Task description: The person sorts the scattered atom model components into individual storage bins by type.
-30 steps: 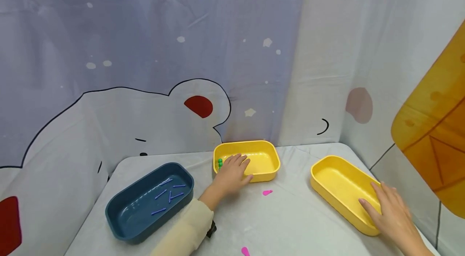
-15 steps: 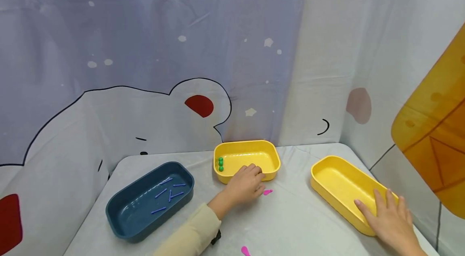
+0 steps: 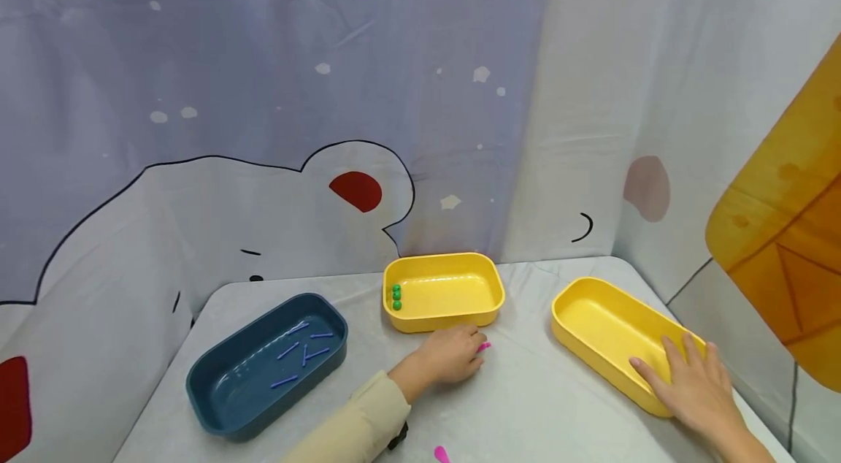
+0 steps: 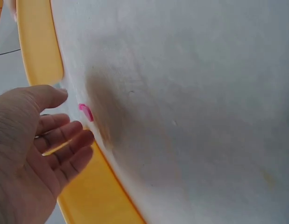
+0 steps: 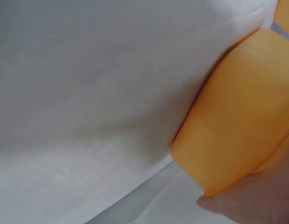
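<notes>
My left hand (image 3: pixel 450 355) reaches low over the white cloth, just in front of the middle yellow tray (image 3: pixel 453 296). A small pink paddle-shaped piece (image 3: pixel 484 347) shows beside its fingertips. Seen from the left wrist, that pink piece (image 4: pixel 86 112) lies beyond the loosely bent fingers and thumb of the left hand (image 4: pixel 37 144), apart from them. Over the near end of the right yellow tray (image 3: pixel 601 328) rests my right hand (image 3: pixel 699 393), fingers spread. From the right wrist, its thumb (image 5: pixel 219 203) is at the corner of that tray (image 5: pixel 237 112).
Green beads (image 3: pixel 397 296) sit in a row inside the middle tray's left end. A dark blue bin (image 3: pixel 230 379) at left holds several thin purple sticks (image 3: pixel 285 381). Another pink piece (image 3: pixel 442 455) lies at the front. A printed curtain (image 3: pixel 427 98) hangs behind the table.
My left hand has moved from over the middle tray, right and towards me, down to the pink piece. The right tray has shifted slightly left with my right hand on it.
</notes>
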A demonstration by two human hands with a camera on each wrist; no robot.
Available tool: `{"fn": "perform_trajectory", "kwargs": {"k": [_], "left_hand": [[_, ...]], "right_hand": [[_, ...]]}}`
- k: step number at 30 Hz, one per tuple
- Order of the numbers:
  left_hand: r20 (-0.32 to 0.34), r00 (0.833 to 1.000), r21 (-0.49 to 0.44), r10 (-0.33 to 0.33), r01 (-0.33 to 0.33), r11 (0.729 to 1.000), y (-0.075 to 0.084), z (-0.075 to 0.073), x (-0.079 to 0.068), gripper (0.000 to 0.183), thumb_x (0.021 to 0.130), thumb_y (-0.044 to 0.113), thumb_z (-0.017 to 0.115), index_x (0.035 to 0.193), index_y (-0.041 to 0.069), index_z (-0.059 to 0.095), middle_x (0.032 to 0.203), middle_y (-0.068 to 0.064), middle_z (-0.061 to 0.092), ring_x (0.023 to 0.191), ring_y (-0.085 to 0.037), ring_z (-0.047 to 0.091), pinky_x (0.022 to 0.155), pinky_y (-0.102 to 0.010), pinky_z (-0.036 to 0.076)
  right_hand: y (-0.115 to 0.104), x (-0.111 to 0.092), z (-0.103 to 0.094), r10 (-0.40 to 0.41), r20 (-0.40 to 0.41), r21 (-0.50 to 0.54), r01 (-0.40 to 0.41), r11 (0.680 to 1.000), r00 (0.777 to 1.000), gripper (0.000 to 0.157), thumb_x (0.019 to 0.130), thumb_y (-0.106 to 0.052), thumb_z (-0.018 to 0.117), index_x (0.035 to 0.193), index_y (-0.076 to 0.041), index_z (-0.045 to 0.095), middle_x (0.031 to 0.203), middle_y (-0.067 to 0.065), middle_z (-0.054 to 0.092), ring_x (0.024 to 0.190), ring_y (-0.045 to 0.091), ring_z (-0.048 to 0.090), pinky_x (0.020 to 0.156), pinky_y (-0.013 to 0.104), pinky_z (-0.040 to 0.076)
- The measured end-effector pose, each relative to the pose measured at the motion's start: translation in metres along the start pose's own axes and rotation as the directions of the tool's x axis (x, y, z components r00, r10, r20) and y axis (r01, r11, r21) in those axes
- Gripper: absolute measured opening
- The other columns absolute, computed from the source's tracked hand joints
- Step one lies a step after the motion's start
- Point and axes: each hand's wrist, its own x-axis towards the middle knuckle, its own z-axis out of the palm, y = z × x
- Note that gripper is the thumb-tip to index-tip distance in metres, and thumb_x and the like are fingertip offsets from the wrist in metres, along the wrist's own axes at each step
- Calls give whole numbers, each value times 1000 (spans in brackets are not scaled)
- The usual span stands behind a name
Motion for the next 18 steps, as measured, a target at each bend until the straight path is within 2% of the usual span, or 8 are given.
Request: {"fn": "perform_trajectory", "kwargs": {"k": [6,9,13,18], "left_hand": [[34,998,-53,-60,62,997,3,2,6,24,98,35,67,113,15,67,96,6,60,81,-8,55,76,-26,53],[32,995,-63,-93,95,993,4,4,10,18,98,32,67,105,15,68,92,5,60,78,-9,55,72,-27,53],[29,990,-78,-137,139,987,5,8,14,16,97,31,69,97,14,67,84,5,58,73,-10,53,68,-26,52],[25,987,-83,-157,158,984,6,8,16,17,96,30,71,94,13,68,79,5,57,71,-11,51,66,-25,50]], "right_hand": [[3,11,-2,-118,-43,-15,118,993,992,85,100,-58,50,145,13,37,151,46,18,138,71,5,103,83,12],[5,16,-3,-153,-35,-3,153,988,988,83,101,-56,52,146,13,37,154,44,18,141,67,2,105,81,10],[7,21,-2,-168,-28,11,169,986,985,83,101,-55,52,148,12,36,155,43,16,145,64,-4,107,81,9],[8,25,-2,-158,-12,13,158,987,987,84,101,-56,50,147,13,36,154,46,12,145,63,-5,107,81,10]]}}
